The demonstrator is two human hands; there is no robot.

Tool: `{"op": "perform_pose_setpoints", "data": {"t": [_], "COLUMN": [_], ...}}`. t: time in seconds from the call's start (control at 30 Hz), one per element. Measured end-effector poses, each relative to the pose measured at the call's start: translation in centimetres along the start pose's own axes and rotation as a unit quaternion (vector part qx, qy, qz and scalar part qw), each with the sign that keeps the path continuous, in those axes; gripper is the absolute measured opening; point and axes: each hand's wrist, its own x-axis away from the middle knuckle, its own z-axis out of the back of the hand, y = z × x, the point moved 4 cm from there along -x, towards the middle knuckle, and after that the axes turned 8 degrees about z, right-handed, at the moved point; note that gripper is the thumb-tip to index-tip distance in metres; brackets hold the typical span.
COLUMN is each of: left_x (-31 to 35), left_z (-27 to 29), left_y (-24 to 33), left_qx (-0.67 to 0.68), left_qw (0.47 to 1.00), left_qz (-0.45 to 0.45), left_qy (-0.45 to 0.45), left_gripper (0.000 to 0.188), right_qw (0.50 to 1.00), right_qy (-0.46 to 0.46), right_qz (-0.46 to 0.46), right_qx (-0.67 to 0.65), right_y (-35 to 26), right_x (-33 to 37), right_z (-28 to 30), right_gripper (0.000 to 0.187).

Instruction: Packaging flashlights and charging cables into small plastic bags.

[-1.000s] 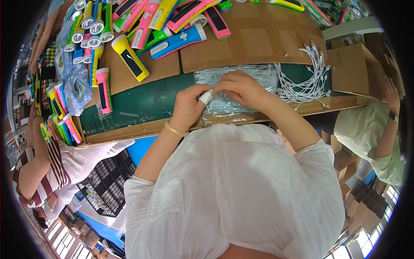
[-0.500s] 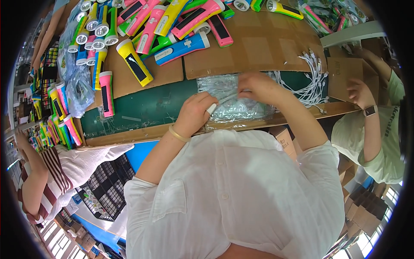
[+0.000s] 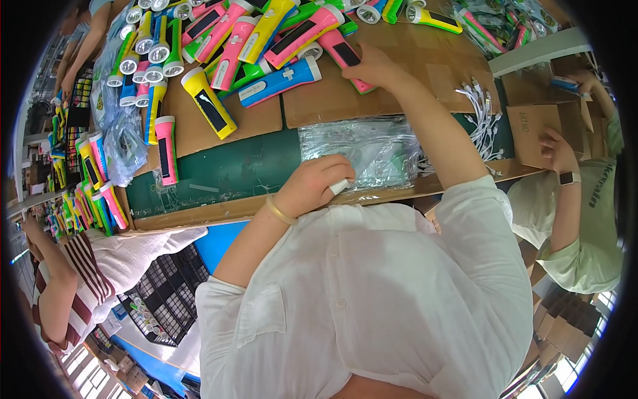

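My right hand is stretched out to the far side of the table, its fingers closed on the near end of a pink flashlight with a black panel. The flashlight lies at the edge of a pile of pink, yellow, blue and green flashlights. Close to my body, my left hand is curled around a small white object, mostly hidden, whose kind I cannot make out. That hand rests at the near edge of a stack of clear plastic bags.
White charging cables lie right of the bags. Cardboard sheets cover the far part of the green table. At the right, a co-worker's hand is beside a cardboard box; another person sits at the left.
My right hand has left the plastic bags and moved up and away to the pink flashlight. My left hand has shifted slightly right and down, still with the white object.
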Motion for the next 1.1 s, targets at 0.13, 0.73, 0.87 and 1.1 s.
{"op": "perform_pose_setpoints", "data": {"t": [0.13,0.73,0.87,1.1], "left_x": [0.3,1.0,-1.2,0.8], "left_z": [0.4,1.7,1.8,1.6], "left_y": [-0.7,-0.1,0.9,-1.3], "left_qx": [0.047,0.049,0.026,-0.046], "left_qw": [0.999,0.996,0.999,0.996], "left_qz": [0.001,-0.04,-0.019,0.042], "left_qy": [0.013,0.057,0.034,0.058], "left_gripper": [0.02,0.016,0.017,0.021], "right_qw": [0.951,0.911,0.905,0.969], "right_qy": [-0.137,-0.187,-0.153,-0.034], "right_qz": [-0.075,0.263,0.288,0.041], "right_qx": [-0.266,0.258,0.273,0.241], "right_y": [-1.8,-8.3,-7.4,1.2], "right_x": [8.6,20.4,21.4,23.2], "right_z": [2.6,2.7,-2.0,6.1], "right_gripper": [0.056,0.028,0.027,0.011]}}
